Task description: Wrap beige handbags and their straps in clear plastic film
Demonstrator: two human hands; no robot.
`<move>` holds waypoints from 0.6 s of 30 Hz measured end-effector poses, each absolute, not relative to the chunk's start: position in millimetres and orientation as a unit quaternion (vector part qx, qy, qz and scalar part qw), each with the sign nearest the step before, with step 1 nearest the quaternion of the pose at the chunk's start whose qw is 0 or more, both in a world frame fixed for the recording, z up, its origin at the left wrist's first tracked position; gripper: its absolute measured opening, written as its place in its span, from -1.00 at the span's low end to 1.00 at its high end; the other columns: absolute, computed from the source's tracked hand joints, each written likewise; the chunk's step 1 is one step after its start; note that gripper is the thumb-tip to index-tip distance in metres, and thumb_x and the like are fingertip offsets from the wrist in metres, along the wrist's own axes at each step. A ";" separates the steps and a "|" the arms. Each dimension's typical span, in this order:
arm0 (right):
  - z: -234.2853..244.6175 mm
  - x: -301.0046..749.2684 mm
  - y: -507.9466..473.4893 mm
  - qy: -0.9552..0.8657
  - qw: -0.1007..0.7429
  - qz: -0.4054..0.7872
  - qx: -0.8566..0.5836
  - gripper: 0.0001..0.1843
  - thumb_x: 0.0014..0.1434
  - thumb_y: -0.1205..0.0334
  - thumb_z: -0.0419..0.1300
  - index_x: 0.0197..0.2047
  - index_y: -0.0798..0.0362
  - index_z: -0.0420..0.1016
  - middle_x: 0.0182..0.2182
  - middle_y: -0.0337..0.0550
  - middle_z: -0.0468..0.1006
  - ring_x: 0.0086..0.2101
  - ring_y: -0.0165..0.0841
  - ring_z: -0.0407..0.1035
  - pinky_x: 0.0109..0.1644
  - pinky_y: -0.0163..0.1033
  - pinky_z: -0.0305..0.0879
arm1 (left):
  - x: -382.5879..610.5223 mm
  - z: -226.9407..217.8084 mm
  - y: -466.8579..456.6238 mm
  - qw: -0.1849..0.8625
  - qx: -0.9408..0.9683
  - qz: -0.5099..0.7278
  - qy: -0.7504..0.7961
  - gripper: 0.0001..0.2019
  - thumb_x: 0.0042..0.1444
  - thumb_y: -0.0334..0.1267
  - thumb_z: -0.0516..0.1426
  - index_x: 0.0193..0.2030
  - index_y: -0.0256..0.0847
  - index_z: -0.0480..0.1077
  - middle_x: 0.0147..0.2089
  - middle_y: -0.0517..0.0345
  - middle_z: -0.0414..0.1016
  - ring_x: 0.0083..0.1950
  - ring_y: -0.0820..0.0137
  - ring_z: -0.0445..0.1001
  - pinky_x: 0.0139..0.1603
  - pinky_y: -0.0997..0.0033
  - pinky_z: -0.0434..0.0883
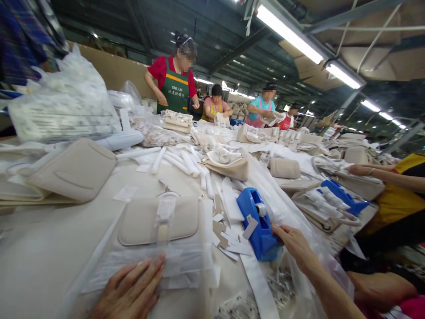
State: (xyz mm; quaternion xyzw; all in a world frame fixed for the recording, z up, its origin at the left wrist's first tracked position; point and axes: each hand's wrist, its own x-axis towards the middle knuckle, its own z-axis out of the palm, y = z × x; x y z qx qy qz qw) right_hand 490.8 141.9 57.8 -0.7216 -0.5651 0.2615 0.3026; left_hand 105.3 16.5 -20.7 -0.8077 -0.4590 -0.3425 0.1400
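Observation:
My left hand (131, 290) lies flat with fingers spread on the thin white wrapping sheet (179, 263) at the near edge of the table. On that sheet, just beyond my fingers, sits a beige handbag (159, 219) with a paper strip over its clasp. My right hand (294, 243) reaches to the near end of a blue tape dispenser (259, 223); its fingers touch the dispenser's side, partly curled. Small cut pieces of tape or paper (226, 239) lie between the bag and the dispenser.
The long table (49, 248) is covered with beige bags, white foam rolls (179, 161) and wrapping. A plastic sack (66, 104) stands at far left. A second blue dispenser (341, 195) lies right, near a person in yellow (398, 195). Several workers stand at the far end.

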 end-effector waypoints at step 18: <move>39.7 492.6 68.4 -0.347 0.472 0.516 -0.625 -0.54 -0.34 -0.15 0.39 -0.45 0.05 0.59 -0.30 -0.07 0.60 -0.13 -0.13 0.40 0.03 -0.12 0.26 | 99.8 -24.3 19.9 0.164 -0.817 -0.323 -0.449 -0.55 0.25 -0.22 -0.03 0.28 -0.06 0.10 0.06 0.21 0.47 0.04 0.36 0.39 0.11 0.35 0.16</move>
